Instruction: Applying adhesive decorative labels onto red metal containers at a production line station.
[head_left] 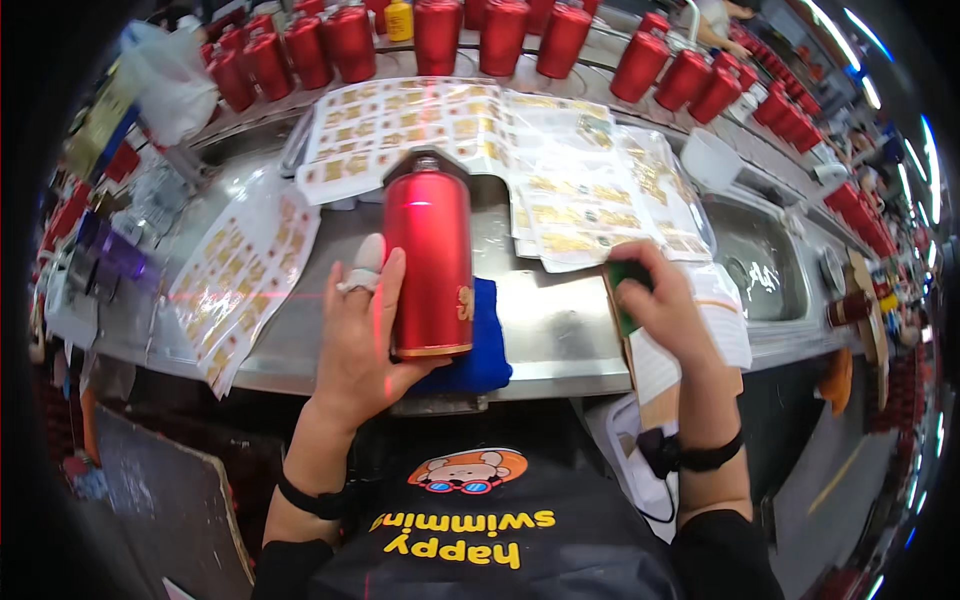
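Note:
A shiny red metal bottle point(430, 250) points its threaded neck away from me, with a small gold emblem low on its right side. My left hand point(362, 330) grips its lower left side, thumb by the base, with white covers on some fingers. A folded blue cloth point(488, 340) lies under and beside the bottle. A dark angular piece point(455, 163) shows behind the neck. To the right, my right hand point(662, 303) is closed round a flat dark green piece point(628, 290), over a cardboard edge and white papers point(715, 320); its exact kind is unclear.
Sheets of gold stickers point(400, 125) cover the back of the steel table point(550, 330), with more sheets point(240, 270) at left. Behind stands a row of red bottles point(437, 40). A sink point(765, 260) and a white tub point(710, 160) are at right. Another person point(715, 20) works far right.

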